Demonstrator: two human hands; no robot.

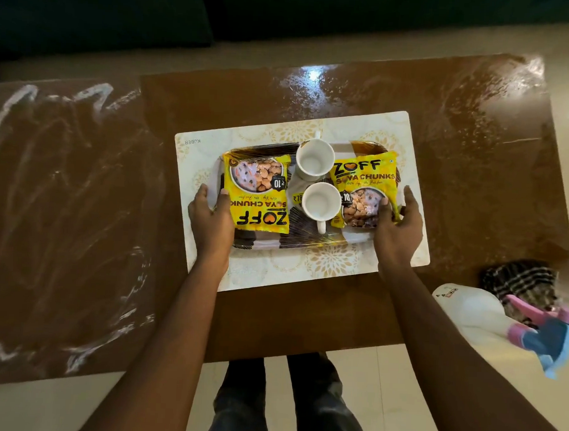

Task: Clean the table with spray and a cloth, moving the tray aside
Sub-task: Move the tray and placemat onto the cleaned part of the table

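Observation:
A dark patterned tray (303,240) rests on a white placemat (316,125) in the middle of the brown table (304,320). It carries two yellow soya chunk packets (259,194) and two white cups (314,158). My left hand (211,217) grips the tray's left edge. On the tray's right edge my right hand (396,230) is closed, its thumb on the right packet (364,186). A white spray bottle (481,313) with a pink and blue trigger lies on its side at the table's right front corner. A checked cloth (518,281) sits bunched just behind it.
Wet smear marks cover the table's left part (65,205) and far right part (477,109). A dark sofa (106,12) stands beyond the table's far edge. My legs (288,404) stand on the pale tiled floor at the near edge.

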